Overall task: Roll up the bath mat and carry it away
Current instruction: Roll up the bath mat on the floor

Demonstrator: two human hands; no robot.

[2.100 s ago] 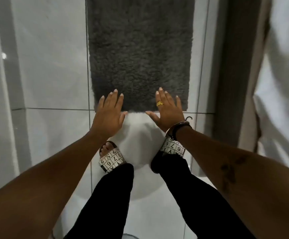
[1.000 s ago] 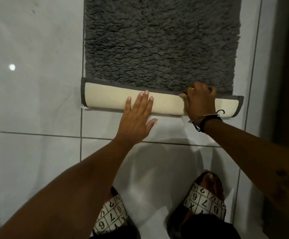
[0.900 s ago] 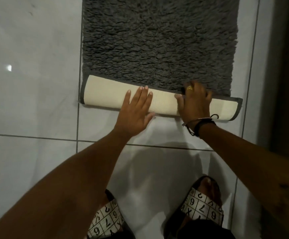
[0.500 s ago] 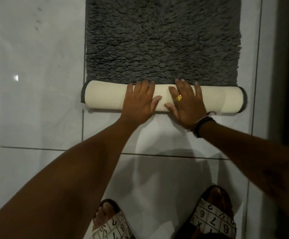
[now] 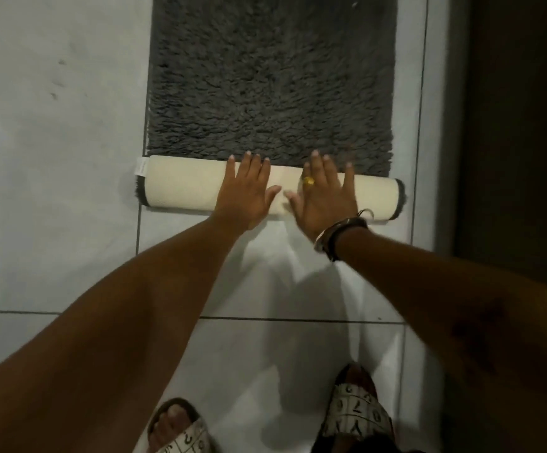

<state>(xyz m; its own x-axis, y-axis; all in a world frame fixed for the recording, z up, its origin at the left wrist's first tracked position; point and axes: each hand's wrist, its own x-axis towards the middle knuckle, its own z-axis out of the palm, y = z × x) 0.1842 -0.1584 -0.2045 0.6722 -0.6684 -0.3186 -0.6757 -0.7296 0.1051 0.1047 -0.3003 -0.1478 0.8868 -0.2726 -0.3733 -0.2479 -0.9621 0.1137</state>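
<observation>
A dark grey shaggy bath mat (image 5: pixel 272 80) lies flat on the white tiled floor, stretching away from me. Its near end is rolled into a tube showing the cream backing (image 5: pixel 184 186), with a small white label at the left end. My left hand (image 5: pixel 247 192) lies flat on top of the roll, fingers spread, just left of its middle. My right hand (image 5: pixel 326 194), wearing a gold ring and dark wrist bands, lies flat beside it. Both palms press on the roll without gripping it.
White floor tiles (image 5: pixel 53 191) with dark grout lines surround the mat. A dark door frame or threshold (image 5: pixel 520 125) runs along the right side. My two feet in patterned slides (image 5: pixel 357 416) stand at the bottom of the view.
The near edge of the flat mat was folded over and rolled away from me. The roll has grown thicker and moved further up the mat, with both hands now flat on it.
</observation>
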